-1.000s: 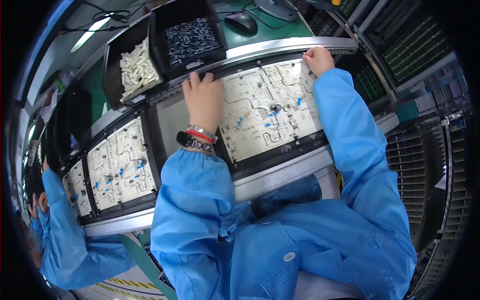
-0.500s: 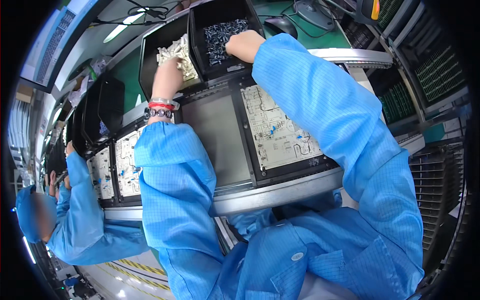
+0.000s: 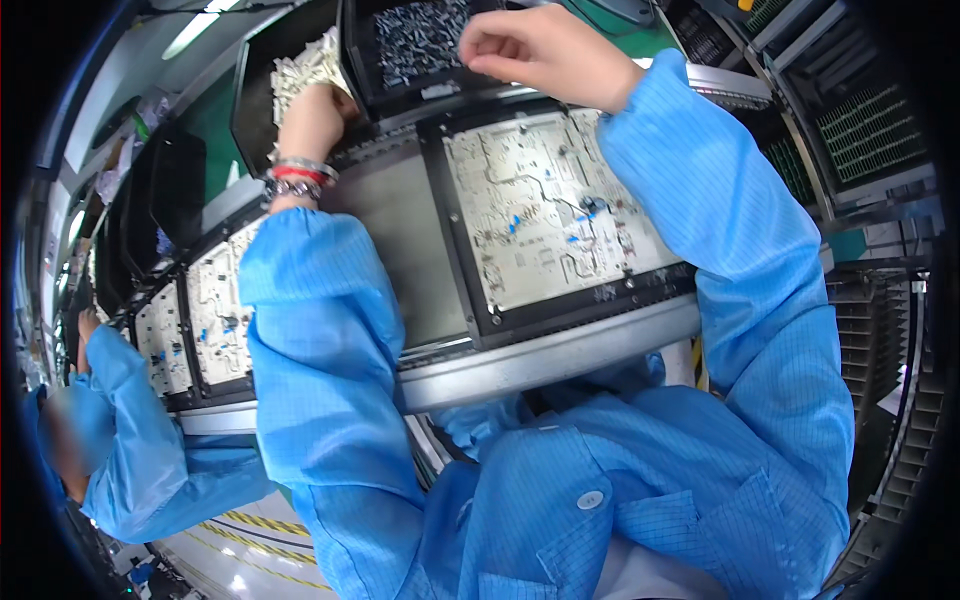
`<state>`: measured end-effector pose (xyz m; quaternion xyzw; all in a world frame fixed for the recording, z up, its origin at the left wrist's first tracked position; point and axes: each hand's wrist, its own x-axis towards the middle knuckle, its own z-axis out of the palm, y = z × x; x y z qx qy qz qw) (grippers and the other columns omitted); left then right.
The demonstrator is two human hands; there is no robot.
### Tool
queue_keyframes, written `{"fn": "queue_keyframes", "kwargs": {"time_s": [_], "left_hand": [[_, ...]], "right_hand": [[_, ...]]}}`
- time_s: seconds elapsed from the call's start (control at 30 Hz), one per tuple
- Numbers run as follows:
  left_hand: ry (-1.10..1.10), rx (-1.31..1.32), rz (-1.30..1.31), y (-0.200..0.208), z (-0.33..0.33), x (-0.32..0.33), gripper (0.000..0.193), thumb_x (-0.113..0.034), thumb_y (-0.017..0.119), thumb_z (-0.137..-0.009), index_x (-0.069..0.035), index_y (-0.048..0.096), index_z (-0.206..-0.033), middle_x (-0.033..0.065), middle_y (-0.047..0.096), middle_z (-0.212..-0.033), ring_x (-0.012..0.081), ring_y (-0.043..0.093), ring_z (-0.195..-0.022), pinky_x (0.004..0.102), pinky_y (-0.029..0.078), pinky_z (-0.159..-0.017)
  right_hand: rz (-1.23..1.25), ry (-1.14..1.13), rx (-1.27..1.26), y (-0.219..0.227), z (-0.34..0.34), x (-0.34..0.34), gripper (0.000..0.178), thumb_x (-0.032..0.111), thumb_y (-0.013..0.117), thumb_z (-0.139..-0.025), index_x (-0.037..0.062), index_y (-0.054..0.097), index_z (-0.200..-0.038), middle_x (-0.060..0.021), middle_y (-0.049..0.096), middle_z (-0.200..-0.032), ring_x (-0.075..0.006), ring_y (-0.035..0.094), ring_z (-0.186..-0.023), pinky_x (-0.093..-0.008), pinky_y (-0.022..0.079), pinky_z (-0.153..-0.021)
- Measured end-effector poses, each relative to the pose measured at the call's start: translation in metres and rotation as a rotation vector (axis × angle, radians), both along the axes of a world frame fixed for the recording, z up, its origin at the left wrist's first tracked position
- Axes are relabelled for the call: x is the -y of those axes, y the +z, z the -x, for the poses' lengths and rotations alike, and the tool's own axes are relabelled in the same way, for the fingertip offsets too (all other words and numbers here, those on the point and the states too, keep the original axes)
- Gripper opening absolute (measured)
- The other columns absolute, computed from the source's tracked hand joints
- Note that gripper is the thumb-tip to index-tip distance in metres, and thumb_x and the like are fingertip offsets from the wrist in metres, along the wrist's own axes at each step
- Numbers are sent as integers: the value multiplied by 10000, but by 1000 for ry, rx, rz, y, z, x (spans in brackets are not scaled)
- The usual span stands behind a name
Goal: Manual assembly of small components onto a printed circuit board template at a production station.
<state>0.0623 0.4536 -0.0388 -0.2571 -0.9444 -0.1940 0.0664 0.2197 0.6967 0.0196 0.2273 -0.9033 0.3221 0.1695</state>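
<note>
My left hand [image 3: 316, 122] is at the near edge of a black bin [image 3: 252, 105] of small white parts [image 3: 305, 68]. Its fingers curl inward, and whatever they hold is hidden. My right hand [image 3: 550, 52] hovers beside a second black bin [image 3: 440, 91] with many small dark components [image 3: 420, 38]. Thumb and fingers are drawn together there; I cannot make out what is between them. Below that hand lies a pale circuit board [image 3: 530, 255] in a black frame, with a few blue components [image 3: 515, 224] standing on it.
A grey plate [image 3: 400, 240] lies left of the board. Further left are more framed boards [image 3: 218, 330] and black bins [image 3: 170, 195]. A metal rail [image 3: 550, 350] runs along the front. A co-worker in a blue sleeve [image 3: 135, 400] is at the left, and racks [image 3: 880, 130] stand right.
My right hand has come out of the dark components and moved right, toward the board. My left hand has drawn back to its bin's near edge. The whole view has shifted.
</note>
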Motion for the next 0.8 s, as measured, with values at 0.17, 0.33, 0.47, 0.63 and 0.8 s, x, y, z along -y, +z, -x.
{"fn": "queue_keyframes", "kwargs": {"time_s": [0.17, 0.33, 0.47, 0.63, 0.8], "left_hand": [[-58, -116, 24, -3, 4, -8, 120, -136, 596, -690, -53, 664, -743, 180, 630, -707, 320, 631, -717, 385, 491, -665], [-141, -57, 1, 1, 0, -4, 151, -171, 632, -686, -30, 660, -734, 156, 632, -657, 278, 635, -635, 354, 496, -622], [-145, -78, 45, -1, -5, -8, 173, -172, 611, -727, -38, 682, -809, 149, 646, -695, 267, 641, -669, 349, 494, -649], [-159, -78, 78, 0, -11, -12, 243, -197, 554, -776, -8, 653, -893, 193, 633, -746, 280, 638, -704, 328, 482, -662], [-197, -67, 30, 14, -32, -7, 258, -219, 567, -767, -9, 657, -887, 180, 639, -753, 276, 635, -718, 327, 483, -696]], "right_hand": [[77, 60, 302, -33, -60, -20, 160, 96, 573, -848, 15, 544, -983, -55, 617, -765, -138, 608, -721, -254, 492, -656], [-62, 64, 360, -68, -100, -12, 96, 81, 604, -807, 53, 608, -899, -68, 631, -827, -228, 619, -821, -302, 498, -723], [-161, 128, 112, -91, -113, 1, 69, 82, 626, -780, 82, 618, -849, -33, 603, -847, -221, 570, -864, -325, 446, -792], [-132, 100, 151, -102, -120, 7, 82, 92, 651, -752, 100, 612, -823, -16, 573, -839, -208, 537, -868, -332, 378, -846], [-131, 45, 40, -109, -123, 12, 92, 92, 661, -736, 91, 608, -812, -21, 563, -830, -218, 535, -851, -333, 389, -837]]}}
